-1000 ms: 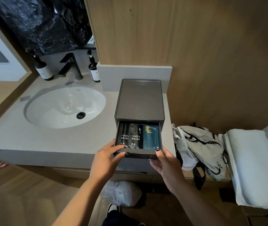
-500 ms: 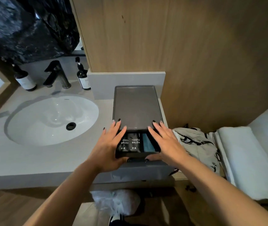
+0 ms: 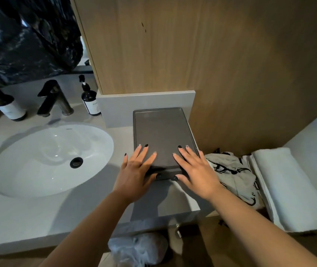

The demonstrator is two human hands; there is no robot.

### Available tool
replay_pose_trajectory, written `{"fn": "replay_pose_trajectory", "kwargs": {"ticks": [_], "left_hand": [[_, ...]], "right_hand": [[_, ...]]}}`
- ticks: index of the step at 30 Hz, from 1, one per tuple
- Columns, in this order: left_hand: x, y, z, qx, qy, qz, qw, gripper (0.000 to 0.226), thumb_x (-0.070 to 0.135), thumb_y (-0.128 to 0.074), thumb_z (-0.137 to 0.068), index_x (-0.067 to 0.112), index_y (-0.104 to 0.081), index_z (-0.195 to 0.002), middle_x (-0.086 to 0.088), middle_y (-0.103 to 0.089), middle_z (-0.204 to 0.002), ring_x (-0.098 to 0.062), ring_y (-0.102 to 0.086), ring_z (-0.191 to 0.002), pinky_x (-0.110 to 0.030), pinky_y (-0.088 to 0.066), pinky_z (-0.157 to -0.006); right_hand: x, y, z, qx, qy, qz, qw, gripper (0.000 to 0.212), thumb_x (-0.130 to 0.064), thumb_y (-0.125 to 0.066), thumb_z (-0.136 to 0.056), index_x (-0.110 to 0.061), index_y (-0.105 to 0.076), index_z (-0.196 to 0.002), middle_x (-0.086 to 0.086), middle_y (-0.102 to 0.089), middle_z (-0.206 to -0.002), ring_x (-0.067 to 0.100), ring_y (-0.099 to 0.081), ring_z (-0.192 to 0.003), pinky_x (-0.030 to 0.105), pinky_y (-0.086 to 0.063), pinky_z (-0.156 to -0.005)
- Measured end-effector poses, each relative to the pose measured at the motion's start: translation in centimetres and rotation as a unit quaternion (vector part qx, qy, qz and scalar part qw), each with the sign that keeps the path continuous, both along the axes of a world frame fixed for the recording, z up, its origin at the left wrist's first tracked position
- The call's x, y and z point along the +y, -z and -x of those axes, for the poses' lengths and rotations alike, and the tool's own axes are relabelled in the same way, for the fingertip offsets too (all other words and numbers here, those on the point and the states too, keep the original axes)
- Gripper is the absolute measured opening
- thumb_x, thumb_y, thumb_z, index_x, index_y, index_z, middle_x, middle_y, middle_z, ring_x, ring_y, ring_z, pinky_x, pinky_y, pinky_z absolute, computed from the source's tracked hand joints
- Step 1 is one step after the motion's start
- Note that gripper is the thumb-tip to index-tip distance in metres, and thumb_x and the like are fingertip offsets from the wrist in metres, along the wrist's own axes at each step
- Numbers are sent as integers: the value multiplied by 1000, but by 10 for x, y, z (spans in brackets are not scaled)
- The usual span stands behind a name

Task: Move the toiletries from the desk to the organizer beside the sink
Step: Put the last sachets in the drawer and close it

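The grey counter (image 3: 38, 214) is the biggest thing here. The white sink (image 3: 44, 157) sits in it on the left. To the right of the sink, against the far wall, stands the dark organizer (image 3: 163, 135). It is a box, and its long side runs from near me to far from me.

Both my hands lie flat on the near end of its top. My left hand (image 3: 134, 170) is on the near left corner. My right hand (image 3: 194, 168) is on the near right corner. My fingers are spread out and straight. They hold nothing. My two thumbs hang down over the front and touch the drawer front (image 3: 166, 175), which has two small round knobs. The organizer is right under my palms and goes away from me, so both hands are just as close to it.

The toiletries are not in sight now. I think they are shut inside the drawer.

A second ago the drawer was pulled out toward me, and I could see the toothbrush packs and a blue pack lying in it. My fingers were pinching its front edge then. Half a second ago it was half way in. Now it looks pushed all the way in, flush with the box.

I think the job is nearly done. I only need to lift my hands off.
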State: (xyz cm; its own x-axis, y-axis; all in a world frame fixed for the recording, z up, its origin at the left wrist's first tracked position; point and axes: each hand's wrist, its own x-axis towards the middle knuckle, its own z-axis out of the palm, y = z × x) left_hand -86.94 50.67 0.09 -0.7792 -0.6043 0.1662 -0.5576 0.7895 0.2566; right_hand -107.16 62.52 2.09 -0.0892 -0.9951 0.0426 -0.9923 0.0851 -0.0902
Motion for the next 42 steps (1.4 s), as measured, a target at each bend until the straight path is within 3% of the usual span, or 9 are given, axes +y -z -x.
{"fn": "replay_pose_trajectory", "kwargs": {"ticks": [4,10,15,23,27,30,33,37,42], "left_hand": [[-11,4,0,11,27,11,1000,53,50,-36,-94,27,-41,-142,-10,-40,-150,-29,-29,-142,-57,-33,-108],[-15,12,0,61,50,-19,997,53,50,-38,-96,23,-46,-141,-12,-39,-150,-30,-31,-141,-47,-51,-93],[-17,14,1,63,48,-23,997,53,48,-44,-94,24,-47,-140,-11,-39,-150,-29,-30,-142,-45,-57,-84],[-14,5,2,24,34,-28,999,55,50,-42,-91,25,-46,-140,-11,-40,-150,-30,-34,-140,-46,-50,-97],[-14,-4,4,-5,30,-40,999,59,48,-43,-91,23,-40,-144,-12,-32,-154,-29,-25,-144,-54,-32,-110],[-6,-19,5,-21,-8,-96,995,58,43,-42,-97,27,-25,-150,1,-16,-160,-14,-7,-148,-40,-6,-121],[4,-33,-1,35,-16,-113,993,48,38,-42,-100,25,-36,-146,4,-32,-155,-10,-16,-147,-35,-9,-120],[19,-51,-13,91,-41,-122,988,26,26,-49,-98,20,-63,-120,2,-57,-136,-14,-31,-142,-36,-20,-118],[54,-69,-34,112,-109,-123,980,25,25,-43,-99,13,-64,-98,-5,-69,-113,-22,-54,-123,-28,-26,-110]], "right_hand": [[-9,6,1,29,25,15,999,60,-39,-63,-87,-21,-45,-141,7,-45,-147,30,-37,-139,53,-31,-109],[-10,12,3,42,18,36,998,61,-38,-68,-82,-19,-50,-137,8,-51,-142,30,-43,-135,53,-40,-105],[-9,13,3,28,23,30,999,58,-39,-61,-85,-20,-48,-139,7,-49,-144,29,-41,-137,53,-40,-104],[-10,5,0,16,33,3,999,61,-35,-65,-87,-22,-43,-142,7,-44,-148,29,-35,-140,57,-36,-106],[-16,-11,-4,-2,48,-56,997,61,-37,-47,-97,-27,-20,-151,0,-15,-161,21,-7,-149,48,-8,-118],[-18,-31,-8,-27,40,-92,995,60,-39,-44,-98,-24,-21,-151,1,-16,-160,20,-9,-148,45,-6,-118],[-11,-46,-10,-52,24,-93,994,57,-39,-43,-99,-24,-23,-150,1,-20,-159,19,-11,-148,44,-5,-118],[3,-63,-14,-85,7,-67,994,54,-38,-40,-100,-25,-26,-150,0,-22,-159,18,-13,-148,41,-5,-119],[33,-76,-30,-188,-6,-21,982,53,-37,-40,-100,-27,-26,-150,-6,-24,-158,11,-13,-147,36,-10,-121]]}}
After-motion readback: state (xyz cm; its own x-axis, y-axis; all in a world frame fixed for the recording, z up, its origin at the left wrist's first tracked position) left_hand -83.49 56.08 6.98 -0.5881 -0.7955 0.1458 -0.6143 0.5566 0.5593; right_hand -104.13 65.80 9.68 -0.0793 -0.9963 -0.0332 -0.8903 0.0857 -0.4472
